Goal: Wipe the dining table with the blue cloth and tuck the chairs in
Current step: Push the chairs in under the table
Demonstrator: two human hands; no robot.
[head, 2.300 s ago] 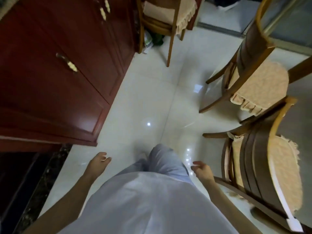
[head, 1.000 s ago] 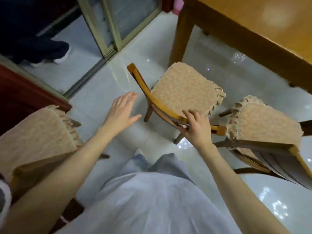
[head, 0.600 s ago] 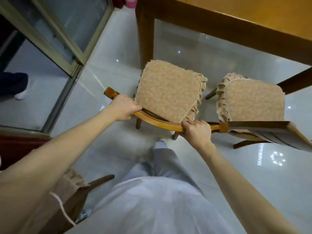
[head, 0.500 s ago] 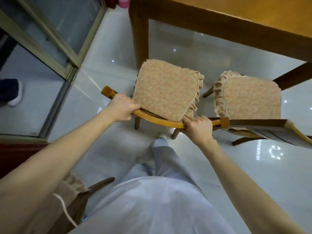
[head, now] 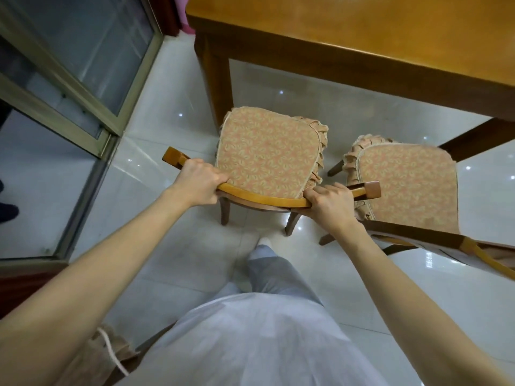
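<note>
While my left hand (head: 202,181) and right hand (head: 331,206) each curl tight round the curved back rail of the chair (head: 267,157), its seat front stands near the edge of the dining table (head: 362,32), close beside the table's corner leg (head: 214,87). If I push crooked, the seat could knock that leg. Its frill could also snag the second chair (head: 404,179), just beside it along the table. The blue cloth is nowhere in sight.

We see a glossy white tiled floor (head: 181,260), a metal-framed glass door (head: 92,45) at left, and a pink thing (head: 185,22) past it.
</note>
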